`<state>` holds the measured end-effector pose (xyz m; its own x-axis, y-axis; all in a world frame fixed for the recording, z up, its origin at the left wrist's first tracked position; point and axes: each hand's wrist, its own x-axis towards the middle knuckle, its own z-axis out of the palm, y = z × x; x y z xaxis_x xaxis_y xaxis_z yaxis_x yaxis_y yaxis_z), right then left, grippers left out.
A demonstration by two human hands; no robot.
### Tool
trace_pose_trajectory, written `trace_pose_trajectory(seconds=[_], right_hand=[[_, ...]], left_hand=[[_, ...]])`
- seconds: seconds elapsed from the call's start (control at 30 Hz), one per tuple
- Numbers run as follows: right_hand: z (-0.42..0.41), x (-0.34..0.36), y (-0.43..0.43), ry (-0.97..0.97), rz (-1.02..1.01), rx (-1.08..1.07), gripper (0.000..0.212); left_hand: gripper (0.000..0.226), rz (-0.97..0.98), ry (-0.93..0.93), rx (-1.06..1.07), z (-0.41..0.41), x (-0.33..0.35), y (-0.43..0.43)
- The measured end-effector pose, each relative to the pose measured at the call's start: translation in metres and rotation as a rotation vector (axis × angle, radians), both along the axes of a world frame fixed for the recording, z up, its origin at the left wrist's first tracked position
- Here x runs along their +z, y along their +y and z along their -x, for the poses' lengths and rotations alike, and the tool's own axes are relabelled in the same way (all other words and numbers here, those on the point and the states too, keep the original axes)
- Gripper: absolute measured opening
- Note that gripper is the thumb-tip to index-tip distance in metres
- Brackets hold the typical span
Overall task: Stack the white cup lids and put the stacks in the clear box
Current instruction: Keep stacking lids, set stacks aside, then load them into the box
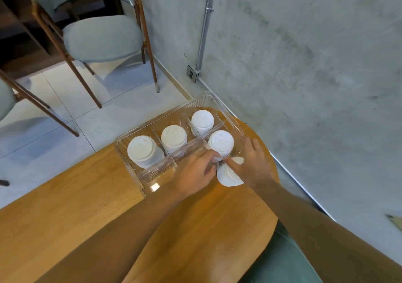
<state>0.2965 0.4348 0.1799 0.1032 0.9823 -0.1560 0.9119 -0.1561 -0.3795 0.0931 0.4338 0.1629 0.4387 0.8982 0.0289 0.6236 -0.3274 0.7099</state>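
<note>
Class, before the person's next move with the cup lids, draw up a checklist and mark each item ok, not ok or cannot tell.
1. Four stacks of white plastic cup lids stand in the clear plastic divided box: ok.
2. All lids boxed: not ok. A loose white lid lies on the wooden table beside the box.
3. Right hand has a grip on that lid: cannot tell, since the hand partly covers it.
4. Free compartment at the near left: ok.
5. Left hand steadies the box: cannot tell. Its fingers reach the near wall.
</note>
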Motion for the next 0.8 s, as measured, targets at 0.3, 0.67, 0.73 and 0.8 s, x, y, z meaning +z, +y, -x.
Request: trace_pose_trajectory(seconds=[0.3,0.67,0.73,0.8], right_hand=[[0.009,-0.019,-0.055,0.027,0.195,-0.001,0.081],[0.013,-0.027,-0.091,-0.085,0.252,0.125,0.082],[0.016,-0.032,-0.091,-0.093,0.228,0.123,0.080],[0.018,-0.037,-0.092,-0.110,0.190,0.124,0.079]], left_hand=[[0.026,0.047,-0.016,-0.091,0.006,-0.020,-0.051],[0.076,0.333,0.108,-0.043,-0.028,-0.087,-0.089],[0.084,0.335,0.085,-0.037,-0.035,-0.098,-0.087],[0.089,0.321,0.056,-0.026,-0.040,-0.108,-0.084]])
